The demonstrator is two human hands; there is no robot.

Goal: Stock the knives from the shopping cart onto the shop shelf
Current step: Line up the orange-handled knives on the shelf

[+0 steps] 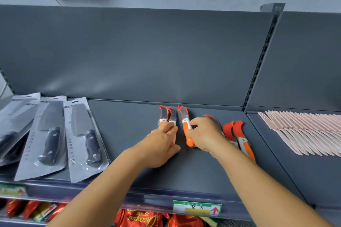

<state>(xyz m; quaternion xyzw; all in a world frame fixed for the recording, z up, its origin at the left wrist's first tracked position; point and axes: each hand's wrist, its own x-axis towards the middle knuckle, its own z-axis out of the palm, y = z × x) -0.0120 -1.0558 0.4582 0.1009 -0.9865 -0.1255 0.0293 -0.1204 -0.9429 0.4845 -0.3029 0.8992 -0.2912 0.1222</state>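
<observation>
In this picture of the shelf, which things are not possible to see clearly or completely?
- Head view: handles of the two leftmost orange knives are hidden under the left hand.
- Head view: the knife behind the right hand shows only its blade tip.
- Head view: price label print is too small to read.
- Head view: the shopping cart is out of frame.
- Head view: packaged cleavers are cut by the left edge.

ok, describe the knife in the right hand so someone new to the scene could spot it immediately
Start at the grey shelf, between the bagged cleavers on the left and the row of pale pink knives on the right. In the middle lie small curved orange knives. The one meant is the only one pinched by the right hand, lying alone between the pair under the left hand and the rest.
</observation>
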